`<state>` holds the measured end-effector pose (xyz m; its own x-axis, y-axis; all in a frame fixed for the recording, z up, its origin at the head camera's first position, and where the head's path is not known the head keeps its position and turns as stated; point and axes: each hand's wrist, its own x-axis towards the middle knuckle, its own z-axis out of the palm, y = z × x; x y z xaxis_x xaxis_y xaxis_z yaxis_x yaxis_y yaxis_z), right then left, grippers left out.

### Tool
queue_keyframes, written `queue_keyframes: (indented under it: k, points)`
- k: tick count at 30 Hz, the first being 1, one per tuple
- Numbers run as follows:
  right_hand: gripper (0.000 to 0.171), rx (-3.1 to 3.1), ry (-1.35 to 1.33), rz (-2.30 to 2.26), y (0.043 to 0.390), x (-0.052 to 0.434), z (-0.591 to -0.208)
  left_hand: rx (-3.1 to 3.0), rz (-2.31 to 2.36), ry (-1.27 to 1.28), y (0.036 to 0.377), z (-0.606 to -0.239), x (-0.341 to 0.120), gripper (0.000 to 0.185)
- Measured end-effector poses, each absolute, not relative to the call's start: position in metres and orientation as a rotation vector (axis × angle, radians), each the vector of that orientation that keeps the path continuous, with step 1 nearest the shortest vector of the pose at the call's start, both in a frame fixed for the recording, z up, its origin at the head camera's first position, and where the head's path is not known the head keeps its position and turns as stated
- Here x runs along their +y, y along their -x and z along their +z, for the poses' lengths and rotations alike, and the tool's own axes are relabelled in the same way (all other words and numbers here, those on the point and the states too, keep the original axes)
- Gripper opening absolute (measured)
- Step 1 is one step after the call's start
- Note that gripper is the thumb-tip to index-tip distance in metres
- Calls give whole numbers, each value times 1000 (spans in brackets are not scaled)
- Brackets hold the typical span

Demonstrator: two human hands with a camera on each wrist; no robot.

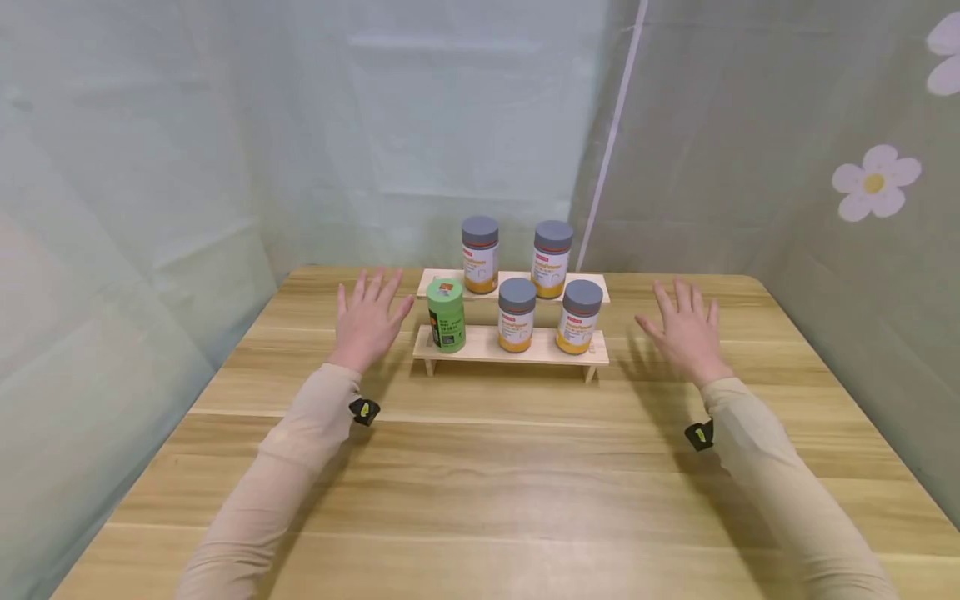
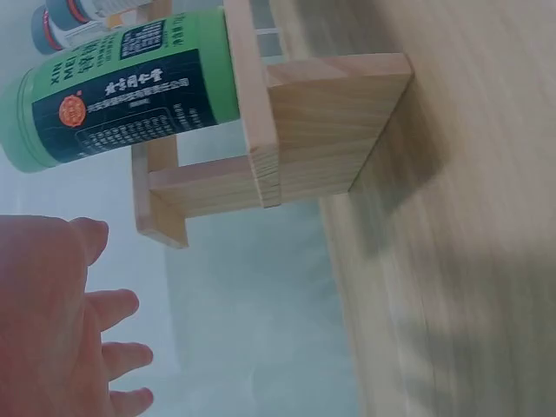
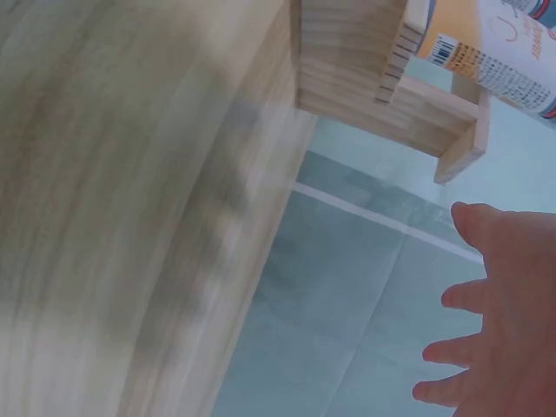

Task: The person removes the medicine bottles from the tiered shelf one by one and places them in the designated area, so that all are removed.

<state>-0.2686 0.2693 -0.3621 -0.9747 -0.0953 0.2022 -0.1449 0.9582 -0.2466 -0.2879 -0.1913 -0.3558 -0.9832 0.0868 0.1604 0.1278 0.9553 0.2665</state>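
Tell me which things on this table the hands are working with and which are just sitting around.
In hand:
left hand, open, nearest the green can
right hand, open, beside the wooden step shelf
four grey-lidded jars on the shelf

Just there:
wooden table
flower-print backdrop

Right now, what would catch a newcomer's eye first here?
The green can stands out, alone at the left end of the lower step of the small wooden shelf, beside four grey-lidded orange-banded jars. The left hand and right hand hover open on either side, holding nothing.
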Motion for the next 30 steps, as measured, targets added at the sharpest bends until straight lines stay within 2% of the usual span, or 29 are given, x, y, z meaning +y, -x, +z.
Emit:
queue_keyframes:
  k: [12,24,30]
  points:
    - [69,-2877,-170,374,269,271,-355,-2964,-492,159,288,-349,-193,62]
    - [66,-2784,-173,477,270,273,-354,-2998,-777,161,292,-350,-200,67]
    - [63,-2753,-171,580,269,272,-351,-3086,-900,243,294,-354,-207,60]
